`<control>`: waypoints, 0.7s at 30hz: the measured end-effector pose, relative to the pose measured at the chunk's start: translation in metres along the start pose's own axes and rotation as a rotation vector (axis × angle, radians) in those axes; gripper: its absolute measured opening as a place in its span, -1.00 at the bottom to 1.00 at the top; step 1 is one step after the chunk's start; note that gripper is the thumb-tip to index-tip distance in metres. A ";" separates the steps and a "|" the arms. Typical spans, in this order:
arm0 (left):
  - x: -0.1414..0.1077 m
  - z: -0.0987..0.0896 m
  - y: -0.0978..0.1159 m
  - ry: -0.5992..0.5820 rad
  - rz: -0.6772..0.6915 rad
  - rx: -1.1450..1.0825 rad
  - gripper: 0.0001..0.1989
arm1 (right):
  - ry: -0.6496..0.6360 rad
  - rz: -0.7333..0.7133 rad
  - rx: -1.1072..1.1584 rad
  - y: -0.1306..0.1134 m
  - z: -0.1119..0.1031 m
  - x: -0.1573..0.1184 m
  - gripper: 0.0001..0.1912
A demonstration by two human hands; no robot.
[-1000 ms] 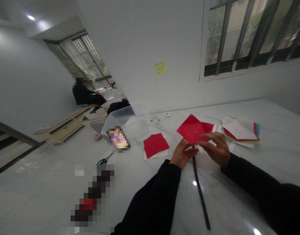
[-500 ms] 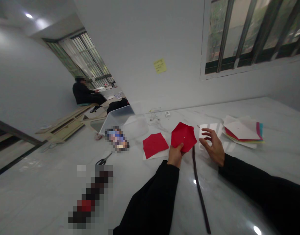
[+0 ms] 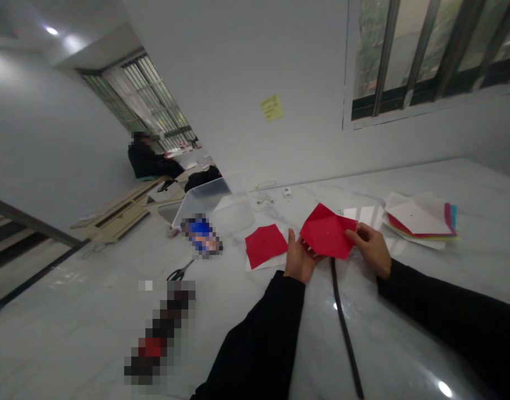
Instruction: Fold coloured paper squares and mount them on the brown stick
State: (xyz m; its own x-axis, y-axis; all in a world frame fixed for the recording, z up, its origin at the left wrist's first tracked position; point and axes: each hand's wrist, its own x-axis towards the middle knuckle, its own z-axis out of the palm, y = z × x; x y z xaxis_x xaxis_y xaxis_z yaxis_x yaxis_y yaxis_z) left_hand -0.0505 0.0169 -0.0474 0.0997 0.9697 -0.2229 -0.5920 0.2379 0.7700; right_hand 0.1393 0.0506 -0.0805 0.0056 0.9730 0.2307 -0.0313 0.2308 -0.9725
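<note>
Holding up a red paper [image 3: 328, 231] with a few folds in it, both hands work together over the white tabletop [image 3: 480, 222]. The left hand [image 3: 300, 256] pinches the low left edge, with its fingers standing up. The right hand [image 3: 370, 250] pinches the right corner between its thumb and fingers. The paper sits between the hands, just above a long dark strip [image 3: 344, 328] that lies on the tabletop and runs toward the person.

Just left of the left hand, a red square [image 3: 265, 244] lies on a white sheet [image 3: 263, 266]. Just behind the right hand are white slips [image 3: 361, 215]. To the right is a stack of paper [image 3: 419, 219] with white on top and red, pink, blue and yellow edges under it. Farther left are scissors [image 3: 180, 271] and a clear box [image 3: 213, 203]. Two blurred things lie near them. A yellow note [image 3: 271, 108] is stuck on the wall, and another person [image 3: 149, 158] sits far off.
</note>
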 end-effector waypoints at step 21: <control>0.015 -0.017 -0.021 0.035 0.291 0.267 -0.53 | -0.130 0.098 0.186 -0.005 -0.003 -0.001 -0.63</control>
State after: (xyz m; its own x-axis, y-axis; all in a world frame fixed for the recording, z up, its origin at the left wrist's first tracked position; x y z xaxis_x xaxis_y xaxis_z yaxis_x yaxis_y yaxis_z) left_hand -0.0507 0.0255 -0.0769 -0.0714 0.9974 0.0113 -0.3621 -0.0365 0.9314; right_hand 0.1424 0.0481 -0.0761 -0.1351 0.9796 0.1489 -0.2085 0.1188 -0.9708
